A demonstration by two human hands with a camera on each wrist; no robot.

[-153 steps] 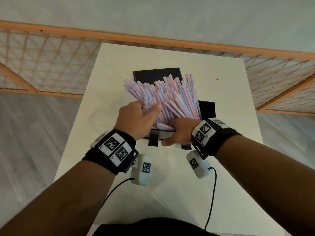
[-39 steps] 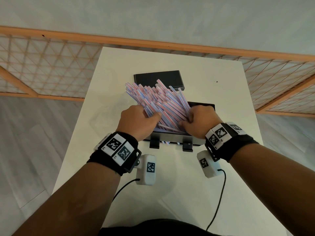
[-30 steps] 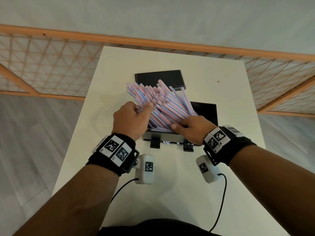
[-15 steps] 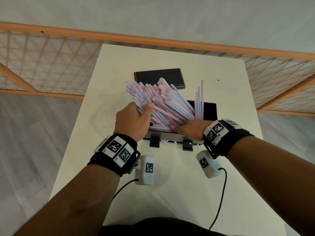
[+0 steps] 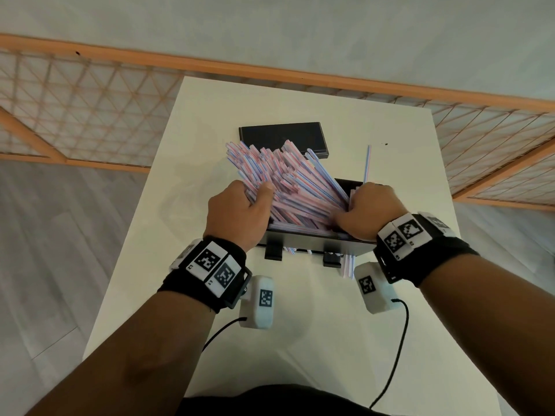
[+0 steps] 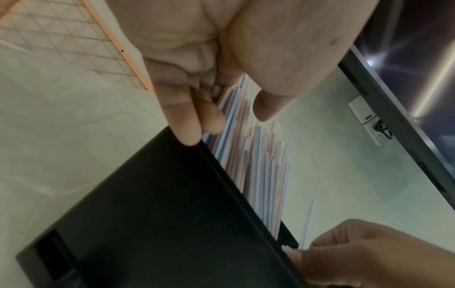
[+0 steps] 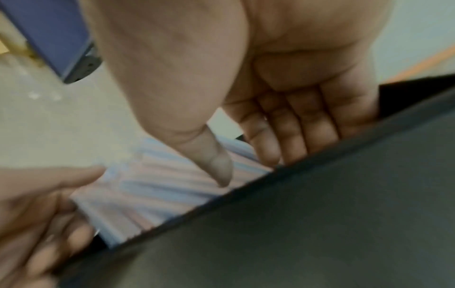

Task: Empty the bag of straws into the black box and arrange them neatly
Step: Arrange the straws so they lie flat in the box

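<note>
A thick bundle of pink, blue and white striped straws (image 5: 288, 181) stands in the black box (image 5: 315, 244) and leans back and to the left. My left hand (image 5: 240, 208) grips the bundle's left side, thumb on top; the left wrist view shows its fingers (image 6: 187, 120) curled beside the straws (image 6: 256, 165). My right hand (image 5: 366, 211) is at the box's right end, fingers reaching down inside the box wall (image 7: 320, 224). Its thumb (image 7: 216, 161) presses on the straws (image 7: 152, 187). One straw (image 5: 367, 163) stands upright behind that hand. No bag is in view.
A flat black lid (image 5: 282, 136) lies on the white table (image 5: 300, 340) just behind the box. A few straw ends (image 5: 348, 265) stick out under the box's front right. Wooden lattice railings (image 5: 90, 115) border the table at the back and both sides.
My right hand has moved from the front of the bundle to the box's right end, knuckles raised. Several upright straws at the right have dropped to one. The left hand keeps its grip.
</note>
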